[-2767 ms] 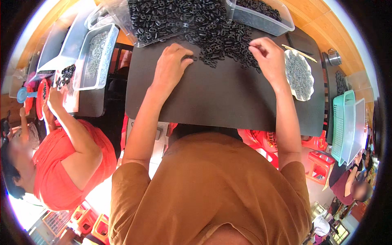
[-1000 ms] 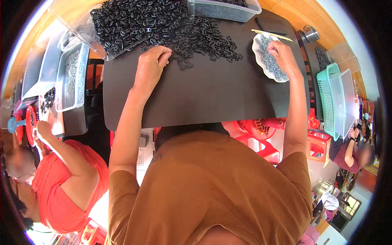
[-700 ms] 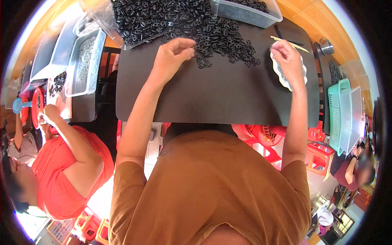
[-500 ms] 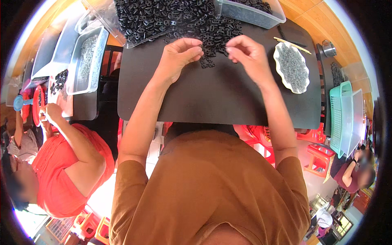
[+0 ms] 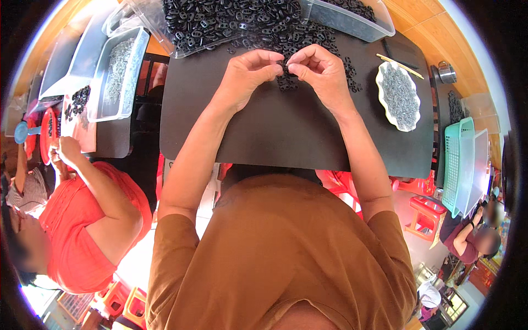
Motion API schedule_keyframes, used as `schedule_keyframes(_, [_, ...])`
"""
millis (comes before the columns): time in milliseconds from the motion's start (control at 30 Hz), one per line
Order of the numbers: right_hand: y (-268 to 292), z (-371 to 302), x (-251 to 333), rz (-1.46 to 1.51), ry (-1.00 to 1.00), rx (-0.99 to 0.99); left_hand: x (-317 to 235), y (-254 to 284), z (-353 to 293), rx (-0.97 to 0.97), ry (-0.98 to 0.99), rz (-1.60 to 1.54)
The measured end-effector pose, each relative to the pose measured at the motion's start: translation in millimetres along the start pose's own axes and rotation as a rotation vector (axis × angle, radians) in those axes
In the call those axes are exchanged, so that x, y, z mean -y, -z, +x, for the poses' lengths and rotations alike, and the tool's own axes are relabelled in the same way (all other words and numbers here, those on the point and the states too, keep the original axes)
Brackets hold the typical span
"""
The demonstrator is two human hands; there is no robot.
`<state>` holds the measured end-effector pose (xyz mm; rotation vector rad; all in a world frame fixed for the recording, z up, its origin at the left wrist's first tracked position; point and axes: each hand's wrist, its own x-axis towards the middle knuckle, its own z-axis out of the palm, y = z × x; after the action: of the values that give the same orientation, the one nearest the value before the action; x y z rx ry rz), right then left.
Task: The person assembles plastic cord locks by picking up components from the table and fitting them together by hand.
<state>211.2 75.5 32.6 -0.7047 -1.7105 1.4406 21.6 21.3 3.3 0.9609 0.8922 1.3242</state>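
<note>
My left hand and my right hand meet over the dark table, fingertips nearly touching. Pinched in my left thumb and forefinger is a small black two-holed piece, partly covered by the fingers. My right thumb and forefinger close at its other side; what they grip, if anything, is too small to make out. Just below the fingertips lie a few loose black two-holed pieces. Beyond both hands spreads a large pile of the same pieces, partly in a clear tray.
To the right, a white scalloped dish holds tiny grey-clear parts, with chopsticks behind it. A clear bin stands at the back right. At left, a person in red works beside a clear tub. A green basket is far right.
My right hand has come left to meet my left hand at the fingertips. My left hand has shifted slightly right. Loose black pieces now show to the right of my right hand.
</note>
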Motion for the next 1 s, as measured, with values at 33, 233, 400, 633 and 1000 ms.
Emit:
schedule_keyframes(33, [-1.1, 0.4, -0.4, 0.005, 0.014, -0.003, 0.7, -0.1, 0.6, -0.009, 0.001, 0.003])
schedule_keyframes(233, [0.6, 0.0, -2.2, -0.072, 0.031, 0.0, 2.4, 0.2, 0.3, -0.017, -0.019, 0.032])
schedule_keyframes(400, [0.6, -0.5, -1.5, -0.137, 0.025, -0.051, 1.6, -1.3, 0.1, -0.016, -0.03, 0.063])
schedule_keyframes(633, [1.0, -1.1, -2.6, -0.184, 0.068, -0.047, 1.0, -2.3, -0.7, -0.016, -0.028, 0.085])
schedule_keyframes(1000, [0.1, -2.6, 3.4, -0.307, 0.095, -0.068, -0.1, -3.6, -0.3, -0.036, -0.025, 0.105])
